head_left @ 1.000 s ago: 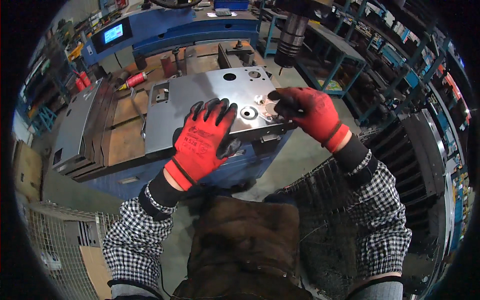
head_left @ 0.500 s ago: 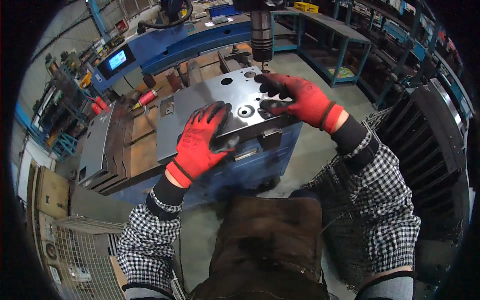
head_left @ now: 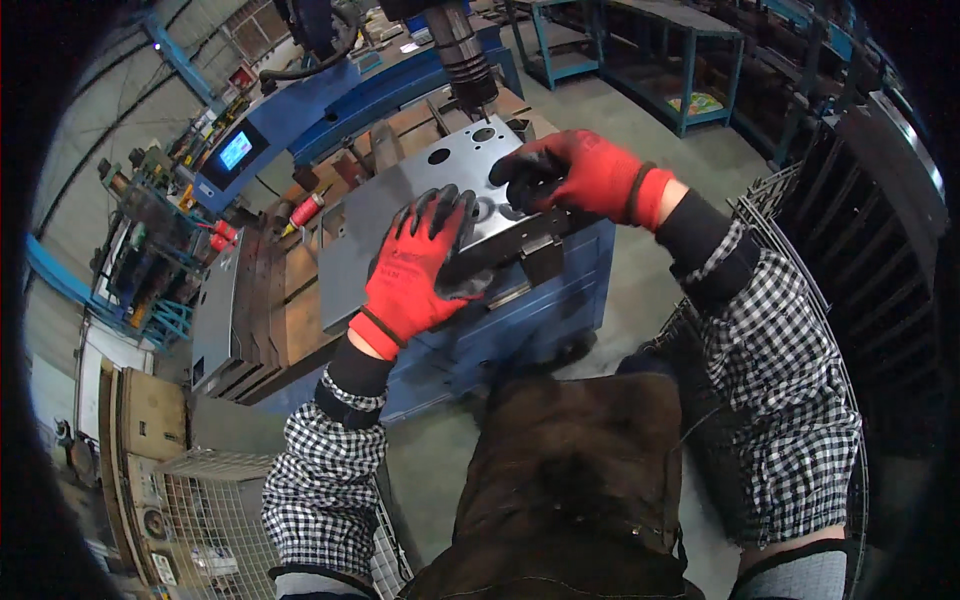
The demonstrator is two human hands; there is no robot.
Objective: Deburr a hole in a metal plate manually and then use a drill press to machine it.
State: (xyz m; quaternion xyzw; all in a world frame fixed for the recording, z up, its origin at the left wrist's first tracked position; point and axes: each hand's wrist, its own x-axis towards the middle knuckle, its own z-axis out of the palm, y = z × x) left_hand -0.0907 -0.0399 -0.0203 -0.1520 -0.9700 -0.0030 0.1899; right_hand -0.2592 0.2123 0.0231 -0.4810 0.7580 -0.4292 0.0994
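A flat grey sheet-metal panel [head_left: 372,222] with round holes lies on the machine's work table. My left hand [head_left: 418,262], in a red glove with black fingertips, rests on its near edge, fingers stretched out and thumb over the edge. Above the panel's right end is my right hand [head_left: 590,182], gloved the same way. Its fingers are curled in toward the thumb, and whatever is between them is hidden. Just beyond, a dark machine spindle [head_left: 460,58] with a thin tool points down near the panel's far right corner.
More bent metal panels [head_left: 215,308] are stacked at the left end of the table. A red bottle [head_left: 307,210] lies behind the panel. A lit control screen [head_left: 236,152] stands far left. Wire baskets [head_left: 225,500] flank me, and a steel shelf table [head_left: 690,75] stands far right.
The view has turned, so the scene sits tilted. My right hand's fingers have curled in more over the panel's right end. My left hand stays on the near edge.
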